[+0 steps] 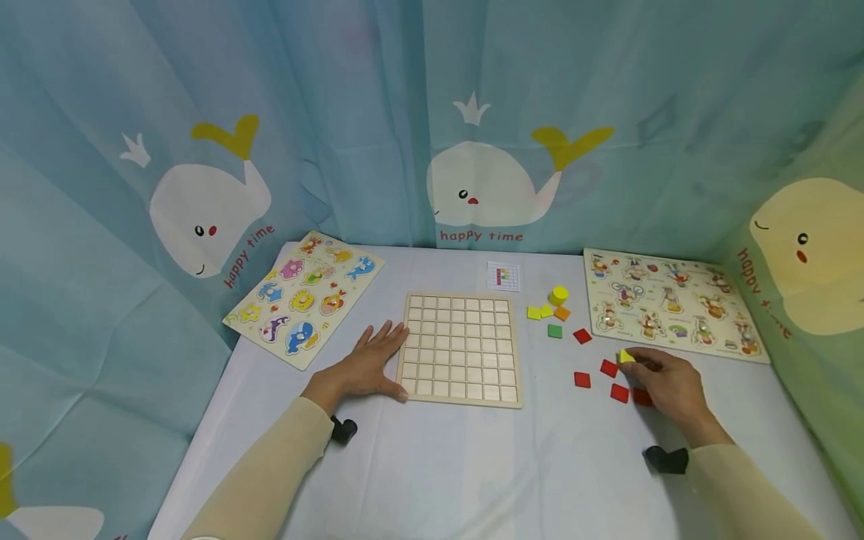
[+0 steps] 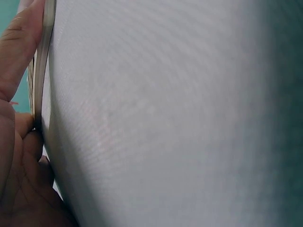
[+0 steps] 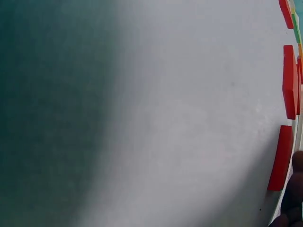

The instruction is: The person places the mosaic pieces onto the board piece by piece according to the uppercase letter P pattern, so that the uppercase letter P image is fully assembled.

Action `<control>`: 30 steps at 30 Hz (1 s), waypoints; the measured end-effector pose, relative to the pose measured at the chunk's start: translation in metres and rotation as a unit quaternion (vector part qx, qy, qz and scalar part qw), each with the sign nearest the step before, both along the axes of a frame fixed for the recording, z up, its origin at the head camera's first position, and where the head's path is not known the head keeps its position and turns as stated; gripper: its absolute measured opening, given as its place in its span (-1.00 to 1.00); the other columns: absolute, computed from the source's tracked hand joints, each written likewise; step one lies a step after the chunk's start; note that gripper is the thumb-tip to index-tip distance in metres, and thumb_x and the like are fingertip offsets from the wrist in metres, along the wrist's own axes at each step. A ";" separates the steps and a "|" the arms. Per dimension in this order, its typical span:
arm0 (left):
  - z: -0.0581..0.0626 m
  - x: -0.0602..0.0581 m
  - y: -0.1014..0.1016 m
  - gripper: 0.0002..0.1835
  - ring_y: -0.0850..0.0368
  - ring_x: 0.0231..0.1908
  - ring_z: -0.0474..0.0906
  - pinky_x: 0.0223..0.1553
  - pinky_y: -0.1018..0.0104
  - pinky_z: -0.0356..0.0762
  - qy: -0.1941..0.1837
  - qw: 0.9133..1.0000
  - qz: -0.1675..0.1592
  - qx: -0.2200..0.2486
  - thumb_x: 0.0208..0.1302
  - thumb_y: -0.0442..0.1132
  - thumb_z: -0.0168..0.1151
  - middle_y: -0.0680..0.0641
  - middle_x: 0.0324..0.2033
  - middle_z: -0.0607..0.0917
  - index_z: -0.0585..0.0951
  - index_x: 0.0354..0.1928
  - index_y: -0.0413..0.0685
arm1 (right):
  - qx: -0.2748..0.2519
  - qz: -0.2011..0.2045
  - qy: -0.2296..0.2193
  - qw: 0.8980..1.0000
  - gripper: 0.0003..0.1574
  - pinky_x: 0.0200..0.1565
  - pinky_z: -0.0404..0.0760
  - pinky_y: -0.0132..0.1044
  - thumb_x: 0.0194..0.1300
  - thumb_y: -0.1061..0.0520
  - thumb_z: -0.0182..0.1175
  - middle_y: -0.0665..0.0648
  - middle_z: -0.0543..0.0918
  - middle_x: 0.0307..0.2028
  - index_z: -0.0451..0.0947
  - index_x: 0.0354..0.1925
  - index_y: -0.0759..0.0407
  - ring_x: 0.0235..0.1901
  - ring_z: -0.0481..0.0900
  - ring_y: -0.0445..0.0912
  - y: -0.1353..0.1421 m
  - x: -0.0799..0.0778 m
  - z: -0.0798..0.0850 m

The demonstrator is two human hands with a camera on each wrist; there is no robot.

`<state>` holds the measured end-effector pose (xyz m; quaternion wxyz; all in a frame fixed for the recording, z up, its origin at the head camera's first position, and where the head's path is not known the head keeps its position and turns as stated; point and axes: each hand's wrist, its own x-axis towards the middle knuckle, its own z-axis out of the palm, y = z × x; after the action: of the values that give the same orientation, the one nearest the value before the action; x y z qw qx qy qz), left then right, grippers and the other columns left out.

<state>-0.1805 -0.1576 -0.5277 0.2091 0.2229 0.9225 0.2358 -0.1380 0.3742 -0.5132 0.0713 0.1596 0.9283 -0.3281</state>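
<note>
A wooden grid board (image 1: 460, 349) with bare square cells lies at the middle of the table. My left hand (image 1: 364, 365) is spread at its left side, fingertips and thumb touching the frame; in the left wrist view the thumb (image 2: 19, 47) lies against the board's edge (image 2: 43, 61). My right hand (image 1: 668, 384) pinches a yellow square tile (image 1: 625, 356) between thumb and fingers, above several red tiles (image 1: 619, 392). One red tile (image 1: 643, 397) is partly hidden under that hand. In the right wrist view red tiles (image 3: 289, 82) stand along the right edge, beside some fingers (image 3: 293, 194).
Yellow tiles (image 1: 534, 313), an orange tile (image 1: 562, 313), a green tile (image 1: 555, 331) and a yellow cylinder (image 1: 558, 295) lie right of the board. A pattern card (image 1: 503, 277) lies behind. Picture puzzles stand at back left (image 1: 304, 300) and back right (image 1: 675, 306), near the curtain (image 1: 364, 112).
</note>
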 end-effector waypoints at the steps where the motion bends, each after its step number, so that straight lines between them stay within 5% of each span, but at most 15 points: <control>1: 0.000 0.000 0.000 0.43 0.08 0.70 -0.39 0.69 0.06 -0.55 0.000 1.000 0.000 0.001 -0.03 0.27 0.65 0.06 0.71 -0.12 -0.06 0.72 0.05 | -0.003 -0.001 0.003 1.000 -0.40 0.00 0.60 -0.03 0.56 0.02 0.22 0.44 0.51 0.31 0.49 0.42 0.26 0.12 0.48 0.28 -0.001 0.001 0.001; 10: 0.000 0.000 -0.001 0.43 0.07 0.70 -0.40 0.69 0.05 -0.54 0.002 1.000 -0.002 -0.004 -0.03 0.29 0.64 0.05 0.71 -0.13 -0.07 0.72 0.05 | -0.011 0.013 0.074 0.997 -0.37 -0.35 0.47 -0.59 0.56 -0.13 0.23 0.37 0.61 0.21 0.55 0.39 0.19 0.03 0.47 0.13 -0.018 0.000 0.012; 18: 0.000 0.000 -0.001 0.42 0.08 0.70 -0.40 0.69 0.05 -0.55 0.001 1.000 -0.003 0.000 -0.02 0.27 0.64 0.06 0.71 -0.13 -0.07 0.72 0.04 | -0.020 0.031 0.125 0.991 -0.50 -0.29 0.46 -0.49 0.54 -0.03 0.27 0.29 0.68 0.13 0.64 0.32 0.13 -0.03 0.48 -0.02 -0.057 -0.007 0.027; 30: 0.002 0.000 0.001 0.43 0.08 0.70 -0.40 0.69 0.06 -0.55 -0.003 1.000 0.002 -0.006 -0.04 0.27 0.65 0.06 0.71 -0.12 -0.05 0.72 0.05 | -0.082 0.067 0.172 0.979 -0.52 -0.22 0.47 -0.63 0.49 0.04 0.33 0.28 0.72 0.08 0.66 0.28 0.19 -0.05 0.54 -0.02 -0.109 -0.028 0.029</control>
<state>-0.1801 -0.1566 -0.5257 0.2126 0.2190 0.9239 0.2310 -0.1657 0.2654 -0.4840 -0.0550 0.0314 0.9051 -0.4205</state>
